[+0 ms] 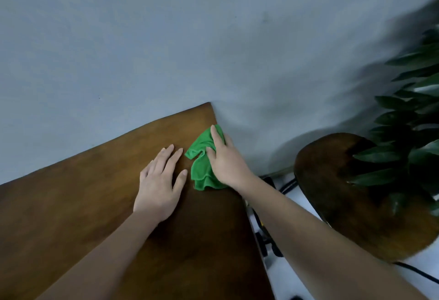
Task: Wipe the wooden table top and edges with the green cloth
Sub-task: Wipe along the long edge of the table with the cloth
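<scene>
Right hand (225, 159) is pressing the green cloth (202, 169) onto the wooden table (71, 216) at its far right corner, fingers curled round the bunched fabric, cloth lying along the right edge; left hand (159, 180) is resting flat just beside it, fingers spread, holding nothing; round stool (332, 192) and plant (408, 109) are sitting to the right.
</scene>
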